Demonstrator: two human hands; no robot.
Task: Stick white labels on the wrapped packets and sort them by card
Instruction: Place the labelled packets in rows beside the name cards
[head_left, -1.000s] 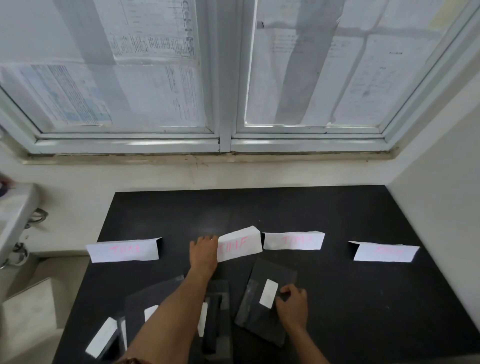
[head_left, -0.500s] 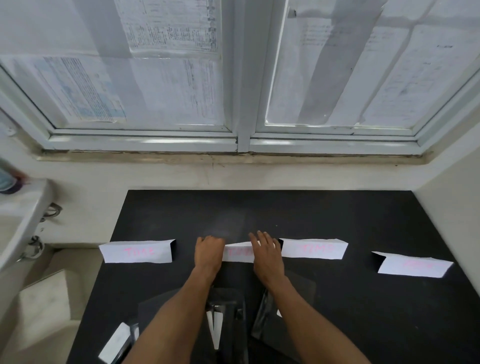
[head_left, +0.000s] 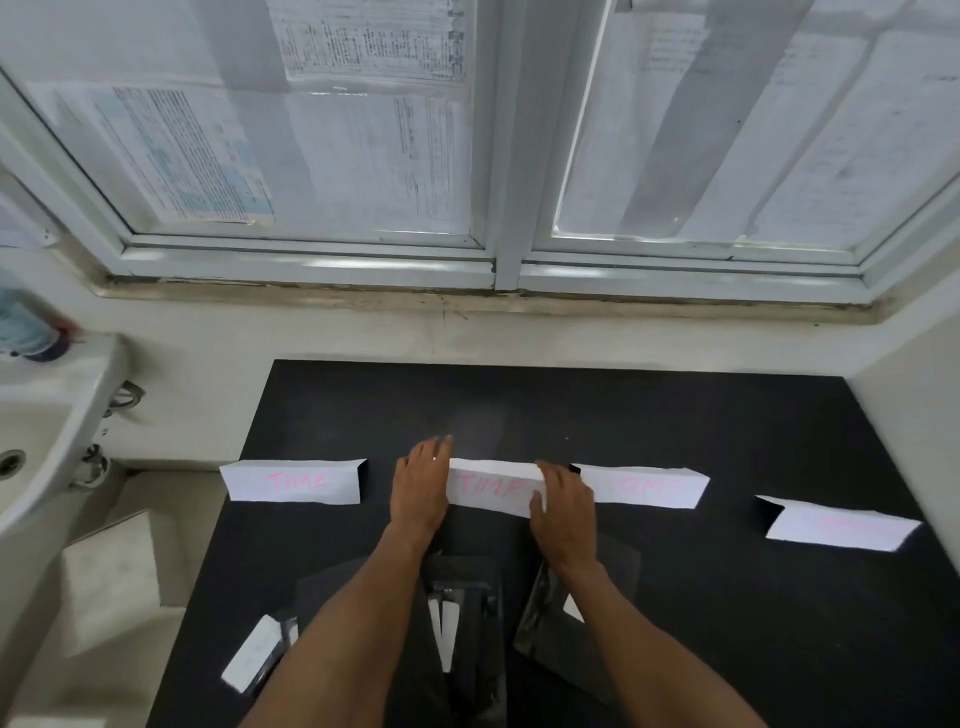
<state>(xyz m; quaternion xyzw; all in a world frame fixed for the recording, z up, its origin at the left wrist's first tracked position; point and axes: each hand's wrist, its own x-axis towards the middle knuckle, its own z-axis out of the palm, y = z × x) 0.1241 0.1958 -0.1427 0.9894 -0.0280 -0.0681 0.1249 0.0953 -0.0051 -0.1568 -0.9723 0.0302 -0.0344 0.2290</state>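
2nd card (head_left: 491, 488) ends hidden under left hand (head_left: 421, 491) & right hand (head_left: 563, 512), packets (head_left: 467, 623) at 6 o'clock partly behind forearms, 3 o'clock card (head_left: 841, 527) txt too faint to read, blue container (head_left: 23, 327) at 9 o'clock blurred, cut by frame edge
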